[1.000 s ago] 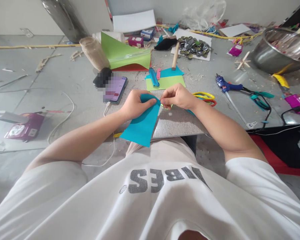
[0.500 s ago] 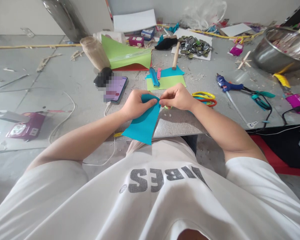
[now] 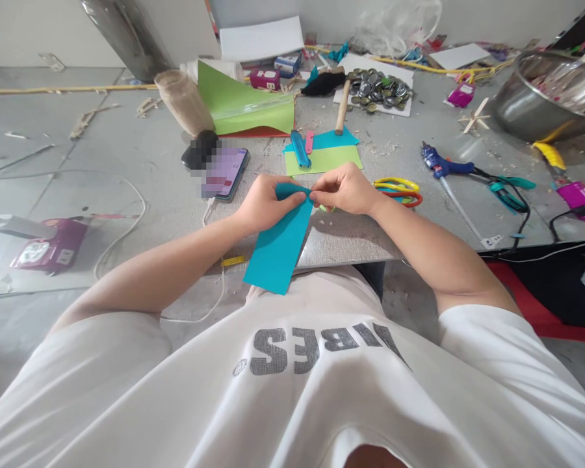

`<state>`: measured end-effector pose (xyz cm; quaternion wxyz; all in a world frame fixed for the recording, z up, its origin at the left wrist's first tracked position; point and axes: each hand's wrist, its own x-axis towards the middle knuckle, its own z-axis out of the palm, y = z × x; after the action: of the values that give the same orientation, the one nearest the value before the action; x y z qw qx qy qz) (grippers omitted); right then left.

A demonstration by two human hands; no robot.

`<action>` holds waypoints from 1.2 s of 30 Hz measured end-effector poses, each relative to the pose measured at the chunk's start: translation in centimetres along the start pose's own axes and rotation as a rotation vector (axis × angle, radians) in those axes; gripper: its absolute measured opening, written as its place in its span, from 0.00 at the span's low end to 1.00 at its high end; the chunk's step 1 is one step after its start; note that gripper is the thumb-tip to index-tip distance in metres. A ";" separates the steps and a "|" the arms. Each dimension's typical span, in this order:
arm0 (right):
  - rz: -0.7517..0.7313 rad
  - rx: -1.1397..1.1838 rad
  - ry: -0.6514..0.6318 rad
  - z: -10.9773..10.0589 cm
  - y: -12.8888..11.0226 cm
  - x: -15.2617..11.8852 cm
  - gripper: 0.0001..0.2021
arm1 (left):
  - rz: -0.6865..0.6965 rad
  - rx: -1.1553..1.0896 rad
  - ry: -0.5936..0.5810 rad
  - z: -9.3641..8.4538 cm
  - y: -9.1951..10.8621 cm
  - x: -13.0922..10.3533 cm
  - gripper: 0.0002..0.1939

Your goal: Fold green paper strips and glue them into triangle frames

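Observation:
A strip of blue paper (image 3: 275,257) hangs slanting from my hands over the table's front edge. My left hand (image 3: 268,203) grips its upper part, thumb on top and fingers underneath. At the upper right corner, the thumb and fingertips of my right hand (image 3: 344,188) pinch the paper's edge. Both hands' fingertips nearly meet there. A small light green piece (image 3: 327,208) shows just below my right fingers, partly hidden. Beyond the hands lie a light green sheet (image 3: 338,159), a blue cutter (image 3: 300,149) and a small pink piece (image 3: 309,142).
Yellow-and-red-handled scissors (image 3: 397,186) lie by my right wrist. A phone (image 3: 231,172) with a cable is left of my hands. Farther back are a hammer (image 3: 342,110) and a heap of bottle caps (image 3: 377,88). A blue glue gun (image 3: 443,162) and a metal bowl (image 3: 531,104) stand right.
The lower end of the blue paper has swung slightly down and now hangs flatter and straighter. Both hands keep nearly the same place and grip.

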<state>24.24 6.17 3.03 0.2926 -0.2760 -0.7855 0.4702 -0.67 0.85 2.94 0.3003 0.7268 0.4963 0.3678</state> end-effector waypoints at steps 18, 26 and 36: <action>0.009 0.029 -0.054 -0.8 0.4 0.2 0.24 | 0.010 0.018 -0.003 -0.1 -0.3 0.1 0.15; 0.052 0.120 -0.107 -0.9 0.4 0.4 0.29 | 0.028 0.004 -0.019 0.0 -0.1 0.1 0.16; 0.031 0.059 -0.070 -0.8 0.4 0.3 0.28 | 0.029 0.006 -0.005 0.1 -0.1 0.1 0.16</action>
<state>24.68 6.96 3.02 0.2657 -0.2631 -0.7767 0.5069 -0.68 0.95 2.82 0.2941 0.7357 0.4860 0.3689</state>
